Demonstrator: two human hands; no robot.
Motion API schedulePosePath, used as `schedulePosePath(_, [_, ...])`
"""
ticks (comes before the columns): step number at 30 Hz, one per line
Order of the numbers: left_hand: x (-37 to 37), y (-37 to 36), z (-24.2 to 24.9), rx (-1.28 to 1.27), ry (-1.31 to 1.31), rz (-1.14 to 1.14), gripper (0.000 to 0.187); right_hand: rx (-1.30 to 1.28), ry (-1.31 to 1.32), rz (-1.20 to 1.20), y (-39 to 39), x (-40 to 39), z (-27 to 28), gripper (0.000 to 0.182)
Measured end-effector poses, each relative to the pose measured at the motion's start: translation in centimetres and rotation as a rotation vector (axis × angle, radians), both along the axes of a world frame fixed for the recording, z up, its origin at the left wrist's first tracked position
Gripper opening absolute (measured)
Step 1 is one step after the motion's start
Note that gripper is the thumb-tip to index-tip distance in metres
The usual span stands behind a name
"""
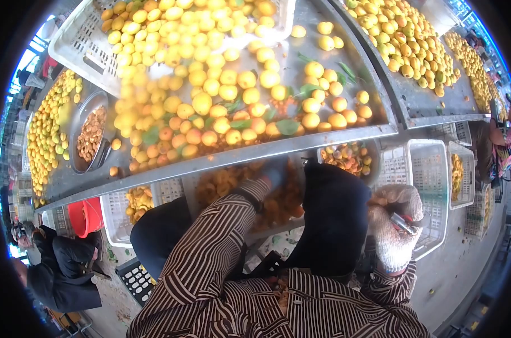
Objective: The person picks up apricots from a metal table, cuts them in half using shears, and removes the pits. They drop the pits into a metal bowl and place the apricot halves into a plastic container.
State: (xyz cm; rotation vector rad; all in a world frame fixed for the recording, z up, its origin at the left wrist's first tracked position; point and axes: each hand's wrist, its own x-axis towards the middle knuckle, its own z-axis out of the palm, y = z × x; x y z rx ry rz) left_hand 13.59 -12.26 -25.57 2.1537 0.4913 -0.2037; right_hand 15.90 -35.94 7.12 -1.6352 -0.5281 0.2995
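Note:
My left hand (273, 172) is smeared by motion just under the metal table's front edge. It is over a container of cut orange fruit (283, 211) between my knees, and its fingers cannot be made out. My right hand (395, 234), in a white knitted glove, is beside my right knee. Its fingers are closed around a small shiny metal tool (403, 223) whose exact kind does not show. Yellow-orange apricots (202, 103) with some green leaves are heaped on the metal table (345, 138) ahead of me.
A tipped white crate (81, 53) spills apricots onto the table. At left sits a metal bowl (85, 162) of small brown pieces. Below are a red bucket (86, 217), a basin of fruit pieces (348, 158) and a white crate (427, 191). Other people sit at the sides.

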Motion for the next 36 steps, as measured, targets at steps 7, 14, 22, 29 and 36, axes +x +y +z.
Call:
schedulePosePath(7, [-2.5, 1.1, 2.9, 0.009, 0.018, -0.272, 0.042, 0.048, 0.129, 0.055, 3.0, -0.6, 1.5, 0.027])
schedulePosePath(14, [-9.9, 0.1, 24.3, -1.327, 0.064, 0.068, 0.062, -0.366, -0.416, 0.344, 7.0, -5.0, 4.4, 0.022])
schedulePosePath(22, [-19.0, 2.1, 31.9, -1.448, -0.114, 0.339, 0.06, -0.352, -0.557, 0.645, 11.4, -8.6, 4.0, 0.037])
schedulePosePath(29, [-26.5, 19.0, 34.2, -1.345, -0.811, 1.056, 0.06, -0.243, -0.53, 0.428, 12.8, -6.4, 7.5, 0.02])
schedulePosePath(36, [-25.3, 25.6, 33.1, -1.135, -0.858, 1.147, 0.055, 0.094, 0.03, 0.146, 15.0, -1.5, 7.3, 0.025])
